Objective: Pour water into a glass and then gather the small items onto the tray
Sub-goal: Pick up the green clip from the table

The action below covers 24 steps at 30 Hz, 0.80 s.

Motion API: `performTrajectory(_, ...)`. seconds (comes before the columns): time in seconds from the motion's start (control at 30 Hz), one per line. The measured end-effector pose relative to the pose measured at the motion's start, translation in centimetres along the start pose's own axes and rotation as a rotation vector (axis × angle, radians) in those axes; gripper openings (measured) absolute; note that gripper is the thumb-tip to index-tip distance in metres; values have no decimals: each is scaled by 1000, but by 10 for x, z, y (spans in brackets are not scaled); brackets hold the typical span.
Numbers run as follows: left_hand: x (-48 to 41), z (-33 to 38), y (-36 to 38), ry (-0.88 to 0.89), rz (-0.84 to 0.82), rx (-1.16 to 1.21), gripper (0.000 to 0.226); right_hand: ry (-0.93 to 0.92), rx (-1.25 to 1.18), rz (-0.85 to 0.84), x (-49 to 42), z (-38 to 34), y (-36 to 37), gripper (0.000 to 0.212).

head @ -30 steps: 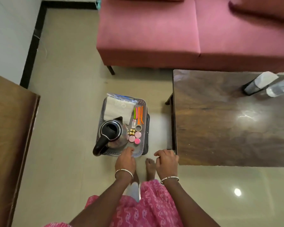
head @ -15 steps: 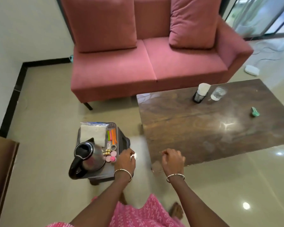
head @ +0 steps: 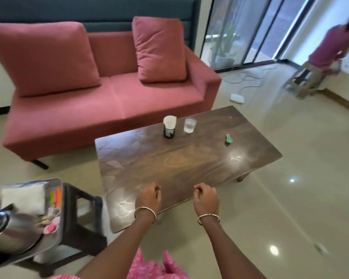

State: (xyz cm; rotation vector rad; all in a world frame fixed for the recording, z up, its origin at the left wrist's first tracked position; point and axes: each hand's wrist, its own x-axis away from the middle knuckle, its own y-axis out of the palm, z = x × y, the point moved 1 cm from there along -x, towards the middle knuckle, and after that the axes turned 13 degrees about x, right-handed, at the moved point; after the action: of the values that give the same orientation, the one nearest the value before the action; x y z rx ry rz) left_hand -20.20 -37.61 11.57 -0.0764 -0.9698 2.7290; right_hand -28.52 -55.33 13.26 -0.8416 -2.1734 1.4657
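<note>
Plainly, the fingers (head: 155, 190) of the left hand (head: 148, 199) are curled into the palm and pinch nothing. The fingers (head: 200, 190) of the right hand (head: 207, 199) are curled the same way, thumb against forefinger, and hold nothing either. Both hands hover over the near edge of the bench (head: 179, 164), apart from each other, with a thin bangle on each wrist. On the far side of the bench the glass (head: 189, 125) stands upright with water in it, just beside a black holder (head: 169, 132) with a white top. A small green item (head: 229, 139) lies toward the bench's right end, well apart from the glass. Off the bench's near left corner the tray (head: 59, 216) sits on a dark stool (head: 85, 216). It carries the kettle (head: 10, 232), a white folded cloth (head: 24, 196), coloured strips (head: 55, 196) and small pink round pieces (head: 50, 228). Behind the bench stands a pink sofa (head: 117, 105) with two cushions
</note>
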Motion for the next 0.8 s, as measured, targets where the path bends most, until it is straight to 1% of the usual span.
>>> performTrajectory(0.1,-12,38,32,81,-36,4,10,126,-84,95,-23,46,-26,17)
performTrajectory(0.17,-23,58,52,110,-70,11,10,193,-97,157,-40,72,-40,16)
performTrajectory(0.3,-44,89,101,127,-156,43,10,257,-108,215,-71,118,-59,15)
performTrajectory(0.43,-73,122,160,154,-216,25,12,319,-117,212,-116,169,-67,17)
performTrajectory(0.57,-119,157,216,153,-227,-9,13,388,-135,211,-170,214,-70,18)
performTrajectory(0.8,-199,220,288,84,-253,-24,12,396,-97,79,-270,267,-77,17)
